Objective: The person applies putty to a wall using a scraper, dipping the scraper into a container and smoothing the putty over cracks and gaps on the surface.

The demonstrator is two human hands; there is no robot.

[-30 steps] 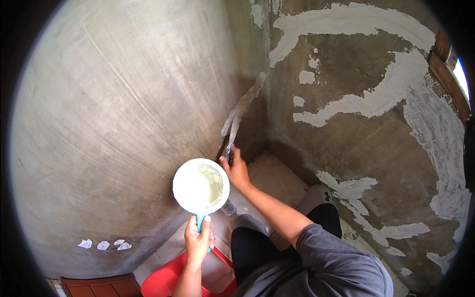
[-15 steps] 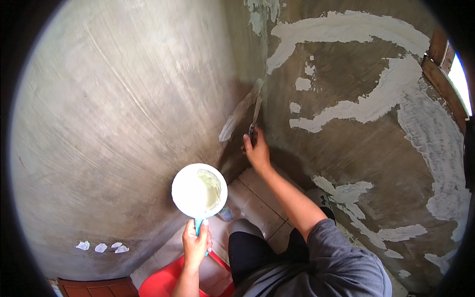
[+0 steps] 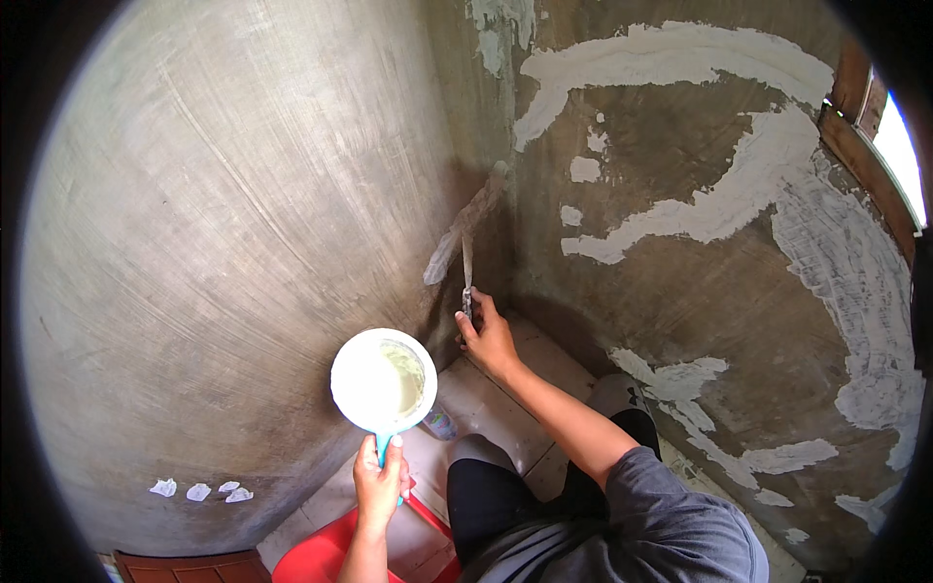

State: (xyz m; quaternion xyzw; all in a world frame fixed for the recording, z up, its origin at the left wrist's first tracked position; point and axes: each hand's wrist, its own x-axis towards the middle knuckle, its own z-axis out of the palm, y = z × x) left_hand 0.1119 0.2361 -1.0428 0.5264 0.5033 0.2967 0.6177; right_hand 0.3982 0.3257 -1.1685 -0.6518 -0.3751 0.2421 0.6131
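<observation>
- The right hand (image 3: 489, 342) is gripping a scraper (image 3: 467, 270) by its handle, with the thumb and fingers closed around it; for good control, this grip should be staying firm but not stiff.
- The blade is pointing up at the lower edge of a pale streak (image 3: 455, 238), low on the left wall (image 3: 243, 243) and near the corner. The view is poor here — I cannot tell if the tip is touching the wall or standing just off it.
- For a smooth layer, I think it is best to be laying the blade almost flat and pressing evenly along the whole edge, so that no ridge is forming at the sides of the streak.
- The left hand (image 3: 382, 479) is clamping the blue handle of a white pot (image 3: 362, 391), and the two hands are staying apart, each with its own thing.
- The pot is hanging below and to the left of the scraper, its mouth facing up, with white paste (image 3: 403, 377) lying inside at the right — holding it level and close should be helping to catch drops.
- The corner is leaving little room, so short strokes are probably serving better, with the knuckles kept away from the rough right wall (image 3: 632, 301).
</observation>
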